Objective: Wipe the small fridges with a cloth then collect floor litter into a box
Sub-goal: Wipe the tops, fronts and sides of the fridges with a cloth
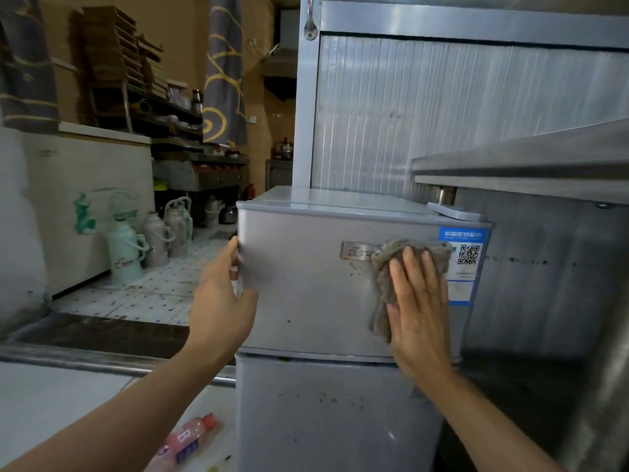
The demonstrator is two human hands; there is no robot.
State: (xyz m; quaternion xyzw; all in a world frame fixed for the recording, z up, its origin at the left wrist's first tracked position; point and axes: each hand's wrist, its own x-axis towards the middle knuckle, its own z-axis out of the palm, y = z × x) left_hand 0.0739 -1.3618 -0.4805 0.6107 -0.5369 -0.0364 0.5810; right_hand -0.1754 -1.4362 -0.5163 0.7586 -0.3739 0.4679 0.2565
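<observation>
A small silver two-door fridge point(306, 301) stands in front of me, its doors speckled with brown spots. My right hand point(418, 308) lies flat on the upper door, pressing a grey-brown cloth point(384, 267) against it beside the badge and the blue label. My left hand point(221, 301) grips the upper door's left edge, fingers curled around it.
A steel counter point(531, 158) juts out on the right above the fridge. Several thermos flasks point(126, 247) stand on the tiled floor at the left. A pink plastic bottle point(190, 441) lies on the floor at the lower left. Shelves with boxes fill the back.
</observation>
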